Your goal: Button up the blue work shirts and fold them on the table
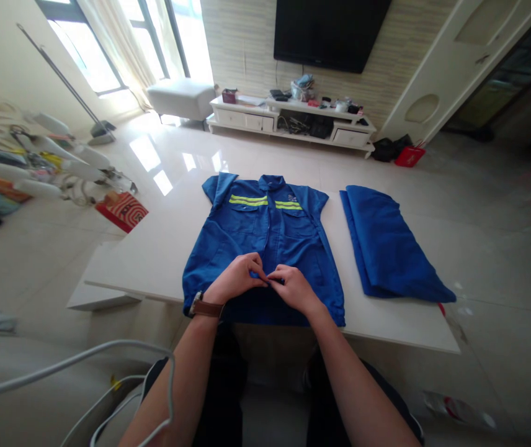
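A blue work jacket with yellow-green reflective stripes lies front up on the white table, its collar pointing away from me. My left hand, with a brown-strapped watch on the wrist, pinches the jacket's front edge near the lower middle. Just beside it my right hand pinches the same front opening, fingertips almost touching the left ones. Whatever small fastener may be between the fingers is hidden. Folded blue cloth, matching in colour, rests on the table to the right of the jacket.
White cables loop past my left forearm. A red patterned bag stands on the floor left of the table. Further back are a grey ottoman and a low white TV cabinet with clutter on it. A plastic bottle lies at lower right.
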